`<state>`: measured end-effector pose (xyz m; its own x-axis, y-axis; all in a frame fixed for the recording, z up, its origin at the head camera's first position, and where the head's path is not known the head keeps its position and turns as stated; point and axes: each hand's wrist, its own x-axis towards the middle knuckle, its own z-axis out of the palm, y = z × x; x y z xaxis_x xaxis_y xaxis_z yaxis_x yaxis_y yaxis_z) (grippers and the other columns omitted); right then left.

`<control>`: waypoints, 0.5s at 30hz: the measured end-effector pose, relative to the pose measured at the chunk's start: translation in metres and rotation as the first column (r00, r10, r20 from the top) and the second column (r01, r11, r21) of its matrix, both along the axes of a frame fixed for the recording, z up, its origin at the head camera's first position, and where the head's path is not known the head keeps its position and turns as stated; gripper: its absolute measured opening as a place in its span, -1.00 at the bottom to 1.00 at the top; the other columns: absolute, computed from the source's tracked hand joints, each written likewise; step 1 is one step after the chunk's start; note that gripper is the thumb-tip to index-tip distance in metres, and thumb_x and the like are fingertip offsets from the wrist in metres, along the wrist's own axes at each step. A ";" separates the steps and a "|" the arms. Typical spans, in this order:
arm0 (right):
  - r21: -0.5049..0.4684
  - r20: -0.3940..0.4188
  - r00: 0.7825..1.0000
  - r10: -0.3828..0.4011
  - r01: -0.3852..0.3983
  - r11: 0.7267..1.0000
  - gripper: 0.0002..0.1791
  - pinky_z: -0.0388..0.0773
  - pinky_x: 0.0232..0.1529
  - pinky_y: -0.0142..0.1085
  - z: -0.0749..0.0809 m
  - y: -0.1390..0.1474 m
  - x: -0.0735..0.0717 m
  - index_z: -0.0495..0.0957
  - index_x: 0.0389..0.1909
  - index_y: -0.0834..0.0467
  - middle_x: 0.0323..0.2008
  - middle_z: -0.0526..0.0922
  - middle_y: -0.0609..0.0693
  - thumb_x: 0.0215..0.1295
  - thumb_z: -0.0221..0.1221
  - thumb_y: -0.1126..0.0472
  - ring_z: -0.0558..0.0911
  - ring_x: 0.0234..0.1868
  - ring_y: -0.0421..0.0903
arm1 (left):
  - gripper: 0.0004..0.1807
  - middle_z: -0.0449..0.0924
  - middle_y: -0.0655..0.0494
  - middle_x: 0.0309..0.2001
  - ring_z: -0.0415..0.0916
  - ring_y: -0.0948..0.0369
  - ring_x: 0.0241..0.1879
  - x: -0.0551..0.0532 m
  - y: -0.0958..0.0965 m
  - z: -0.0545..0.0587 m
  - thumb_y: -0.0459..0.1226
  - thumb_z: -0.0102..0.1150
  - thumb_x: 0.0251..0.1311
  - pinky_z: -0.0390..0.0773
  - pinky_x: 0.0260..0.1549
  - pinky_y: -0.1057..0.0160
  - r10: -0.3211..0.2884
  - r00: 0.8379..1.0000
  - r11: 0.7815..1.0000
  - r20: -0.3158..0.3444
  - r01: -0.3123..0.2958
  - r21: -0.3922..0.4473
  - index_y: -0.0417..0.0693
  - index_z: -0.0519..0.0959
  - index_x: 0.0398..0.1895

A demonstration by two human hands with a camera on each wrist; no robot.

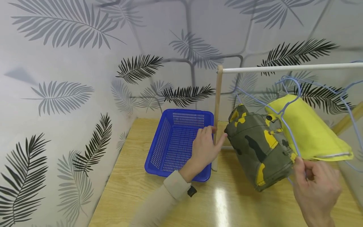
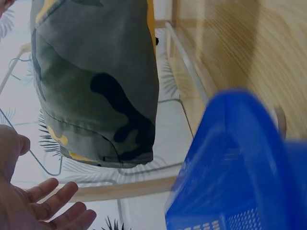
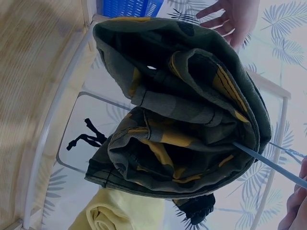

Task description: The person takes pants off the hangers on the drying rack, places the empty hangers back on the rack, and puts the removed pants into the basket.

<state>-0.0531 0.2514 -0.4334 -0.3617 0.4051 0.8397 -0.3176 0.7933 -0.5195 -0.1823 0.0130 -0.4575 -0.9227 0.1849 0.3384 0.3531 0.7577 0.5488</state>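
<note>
A camouflage garment [image 1: 252, 148], folded over, hangs on a blue clothes hanger [image 1: 291, 134]; it looks like trousers or shorts. My right hand [image 1: 319, 184] pinches the hanger's lower right side, beside the garment's edge. In the right wrist view, that garment [image 3: 216, 115] shows its open layered folds, with the hanger bar [image 3: 268, 165] running out toward my fingers. Between the blue basket and the garment, my left hand [image 1: 204, 148] is spread, fingers extended and holding nothing. The left wrist view shows this hand [image 2: 33, 201] apart from the hanging cloth.
A blue plastic basket [image 1: 181, 112] stands left of the rack's wooden post [image 1: 218, 101]. From the white rail [image 1: 283, 68] hang a yellow folded cloth [image 1: 309, 126] and another blue hanger [image 1: 350, 115]. The wooden table [image 1: 122, 176] meets a leaf-patterned wall [image 1: 85, 94].
</note>
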 end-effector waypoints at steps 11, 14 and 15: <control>-0.050 0.021 1.000 0.007 -0.006 0.999 -0.48 0.11 -0.20 -0.61 0.000 -0.002 0.002 0.49 -0.69 0.49 -0.75 0.35 0.02 0.35 0.25 0.16 0.22 -0.40 -0.71 | -0.44 0.74 -0.05 0.05 0.71 0.04 0.06 0.009 0.014 -0.018 0.13 0.13 0.49 0.69 0.02 0.22 -0.096 0.963 0.919 0.251 -0.011 0.394 -0.16 0.58 0.18; -0.060 0.013 1.000 0.014 -0.014 0.998 -0.46 0.12 -0.18 -0.62 0.002 -0.005 0.002 0.50 -0.69 0.49 -0.71 0.36 -0.19 0.35 0.26 0.14 0.23 -0.41 -0.71 | -0.42 0.74 -0.12 0.09 0.75 0.01 0.07 0.012 0.018 -0.021 0.12 0.13 0.50 0.74 -0.01 0.23 -0.134 0.940 0.877 0.315 -0.035 0.479 -0.18 0.56 0.22; -0.064 0.010 1.000 0.016 -0.015 0.998 -0.45 0.12 -0.18 -0.62 0.003 -0.006 0.002 0.50 -0.69 0.49 -0.70 0.37 -0.25 0.35 0.26 0.13 0.23 -0.41 -0.71 | -0.41 0.74 -0.13 0.10 0.76 0.01 0.07 0.013 0.019 -0.022 0.12 0.12 0.50 0.75 0.00 0.21 -0.142 0.932 0.867 0.333 -0.046 0.496 -0.19 0.54 0.24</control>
<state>-0.0513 0.2450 -0.4305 -0.3772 0.4520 0.8084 -0.3237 0.7534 -0.5723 -0.1696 0.0321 -0.4796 -0.9900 0.1294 0.0554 0.0973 0.3449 0.9336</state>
